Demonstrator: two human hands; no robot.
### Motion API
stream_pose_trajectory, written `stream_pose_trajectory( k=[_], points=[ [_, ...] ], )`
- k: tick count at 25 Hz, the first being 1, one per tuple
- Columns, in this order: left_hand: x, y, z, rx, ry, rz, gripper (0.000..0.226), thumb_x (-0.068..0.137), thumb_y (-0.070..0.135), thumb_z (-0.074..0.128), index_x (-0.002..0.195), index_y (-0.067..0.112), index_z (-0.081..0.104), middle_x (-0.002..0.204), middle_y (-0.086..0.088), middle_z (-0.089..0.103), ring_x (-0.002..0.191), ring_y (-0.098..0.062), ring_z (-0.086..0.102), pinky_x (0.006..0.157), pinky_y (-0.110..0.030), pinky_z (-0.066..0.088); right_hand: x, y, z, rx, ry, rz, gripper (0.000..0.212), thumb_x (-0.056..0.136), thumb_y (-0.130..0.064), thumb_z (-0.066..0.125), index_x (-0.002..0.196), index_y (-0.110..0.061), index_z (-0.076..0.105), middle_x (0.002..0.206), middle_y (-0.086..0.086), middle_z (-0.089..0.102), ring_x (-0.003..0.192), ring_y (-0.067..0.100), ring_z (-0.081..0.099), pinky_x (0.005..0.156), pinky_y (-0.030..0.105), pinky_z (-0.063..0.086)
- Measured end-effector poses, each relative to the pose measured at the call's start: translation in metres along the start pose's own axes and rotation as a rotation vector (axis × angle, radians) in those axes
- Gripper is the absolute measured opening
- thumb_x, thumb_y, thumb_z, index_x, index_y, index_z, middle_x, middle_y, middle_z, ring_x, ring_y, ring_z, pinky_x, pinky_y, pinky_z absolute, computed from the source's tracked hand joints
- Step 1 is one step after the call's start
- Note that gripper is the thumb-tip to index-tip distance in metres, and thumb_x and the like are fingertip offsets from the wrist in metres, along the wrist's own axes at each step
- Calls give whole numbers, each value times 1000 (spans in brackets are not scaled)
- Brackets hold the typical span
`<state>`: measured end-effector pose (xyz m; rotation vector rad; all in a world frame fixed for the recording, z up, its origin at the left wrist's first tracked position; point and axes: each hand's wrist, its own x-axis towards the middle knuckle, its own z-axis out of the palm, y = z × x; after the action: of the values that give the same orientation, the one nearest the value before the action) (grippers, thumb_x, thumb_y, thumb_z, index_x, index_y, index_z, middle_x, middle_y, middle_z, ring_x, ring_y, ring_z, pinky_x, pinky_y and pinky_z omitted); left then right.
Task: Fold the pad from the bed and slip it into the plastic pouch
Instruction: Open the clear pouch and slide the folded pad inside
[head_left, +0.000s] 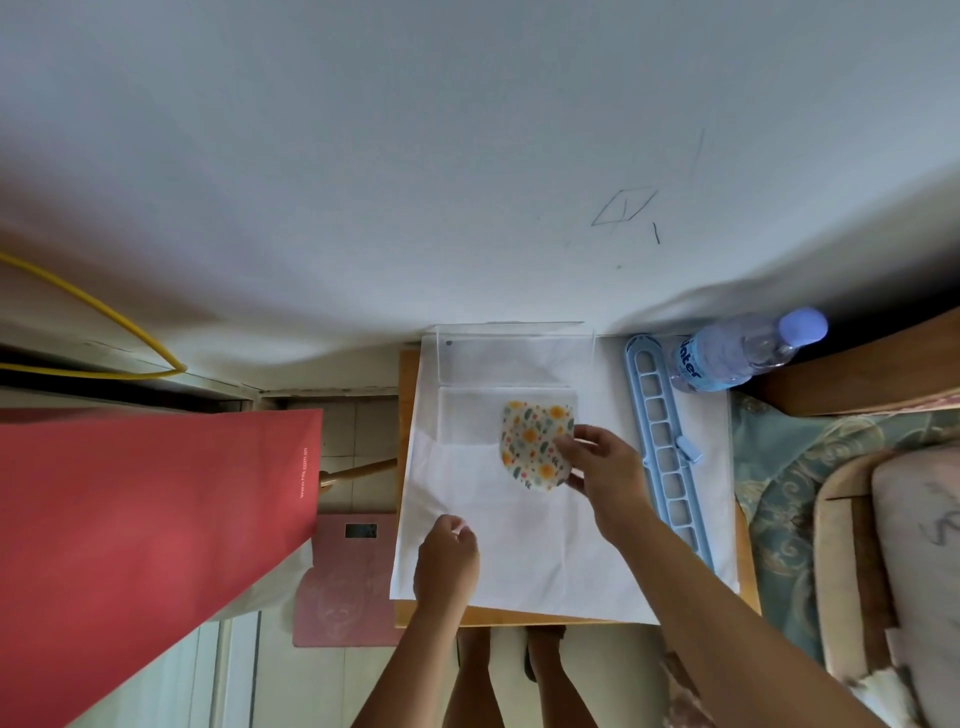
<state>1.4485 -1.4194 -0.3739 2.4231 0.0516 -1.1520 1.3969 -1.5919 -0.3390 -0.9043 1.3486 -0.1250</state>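
A folded pad (535, 441) with a yellow and green flower print lies on a white cloth over a small table. Its far half sits inside the mouth of a clear plastic pouch (478, 410) that lies flat towards the wall. My right hand (602, 462) pinches the pad's right edge between thumb and fingers. My left hand (449, 545) rests lower left on the white cloth (519, 545), fingers curled, near the pouch's open edge; whether it grips the plastic is unclear.
A blue plastic hanger rack (665, 447) lies along the right of the cloth, with a water bottle (737, 353) on its side behind it. A red paper bag (145, 545) and pink scale (343, 577) stand left. A patterned bed (789, 493) is right.
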Motion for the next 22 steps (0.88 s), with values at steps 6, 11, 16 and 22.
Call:
stream_pose_trajectory(
  k=[6,11,16,22],
  points=[
    [-1,8,5,234,-50,148,27,98,25,40,116,15,57,119,0,66,106,-15,62,86,-24,49,22,-14,30,3,111,113,7,85,-3,64,90,-7,60,85,10,64,77,22,62,62,27,51],
    [0,14,10,316,-46,219,27,98,26,41,118,16,56,121,0,65,106,-14,63,84,-22,49,10,3,52,346,301,320,9,86,2,59,96,1,58,72,14,61,60,19,60,55,29,53],
    [3,22,4,402,8,292,23,97,26,44,114,17,56,112,1,67,93,-12,65,76,-19,52,4,4,55,232,281,341,16,88,-7,61,90,7,56,65,16,61,55,23,60,49,32,56],
    [8,27,-1,440,24,330,25,96,29,45,115,18,56,114,2,67,94,-12,66,75,-17,51,-10,22,38,-1078,151,-415,46,92,-19,50,136,-19,36,141,12,43,126,30,41,96,43,46]
  ],
)
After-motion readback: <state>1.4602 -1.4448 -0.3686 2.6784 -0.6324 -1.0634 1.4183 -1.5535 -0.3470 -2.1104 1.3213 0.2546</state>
